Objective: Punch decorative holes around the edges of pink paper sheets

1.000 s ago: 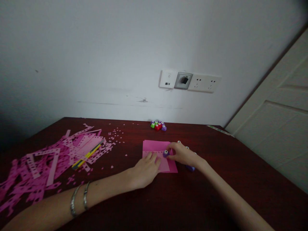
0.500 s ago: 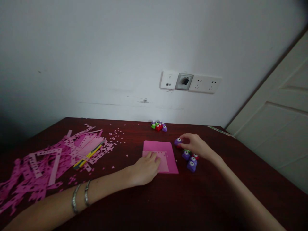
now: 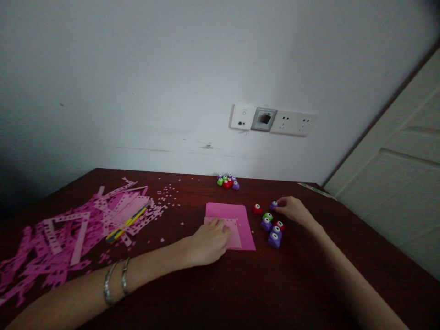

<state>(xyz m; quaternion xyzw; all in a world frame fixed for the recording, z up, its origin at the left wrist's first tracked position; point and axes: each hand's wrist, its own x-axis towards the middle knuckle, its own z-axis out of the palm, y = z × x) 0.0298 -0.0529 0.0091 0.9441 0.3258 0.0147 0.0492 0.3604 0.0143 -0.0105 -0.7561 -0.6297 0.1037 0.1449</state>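
Purple punch [image 3: 273, 206] sits at the right side of the worktop [image 3: 220, 293], pinched between the thumb and fingers of the right hand [image 3: 294, 211]; that forearm slants in from the lower right; the left hand [image 3: 210, 243] lies open, palm down, its fingers pointing forward on a pale pink sheet [image 3: 235, 236], which overlaps darker pink paper [image 3: 246, 224]; two bangles [image 3: 107, 284] ring the left forearm; a red punch [image 3: 257, 209] stands just left of the purple one; the dark reddish-brown surface carries a heap of pink paper strips [image 3: 77, 233] at left; beyond rises a scuffed pale wall [image 3: 154, 73] with sockets [image 3: 294, 123]; a white panelled door [image 3: 395, 183] leans into view at right.
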